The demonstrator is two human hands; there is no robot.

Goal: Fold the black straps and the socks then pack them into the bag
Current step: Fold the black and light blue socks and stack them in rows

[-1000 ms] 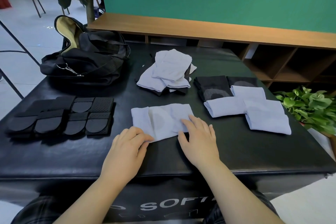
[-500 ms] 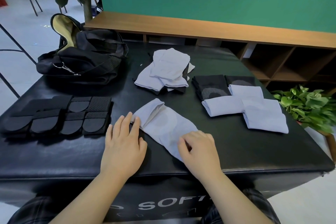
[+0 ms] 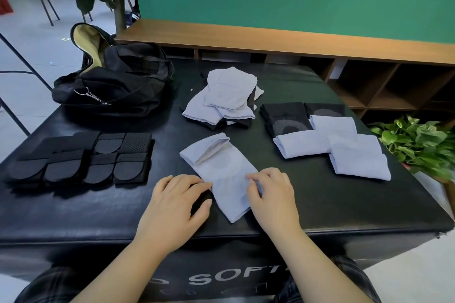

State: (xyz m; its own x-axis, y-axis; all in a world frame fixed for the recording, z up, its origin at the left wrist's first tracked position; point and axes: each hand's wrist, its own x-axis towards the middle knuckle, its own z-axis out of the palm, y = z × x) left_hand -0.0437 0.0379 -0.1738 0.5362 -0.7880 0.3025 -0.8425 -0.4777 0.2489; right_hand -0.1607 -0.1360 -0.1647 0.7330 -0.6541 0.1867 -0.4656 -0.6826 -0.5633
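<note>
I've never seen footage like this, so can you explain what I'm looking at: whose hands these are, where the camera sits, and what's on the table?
There is no machine here: a person wears one camera on the head, looking down at their own hands. The left hand and the right hand pinch the edges of a pale sock on a black padded table. To the left lie folded black straps. Behind them sits an open black bag. Further back is a loose pile of socks, and to the right a folded pile.
</note>
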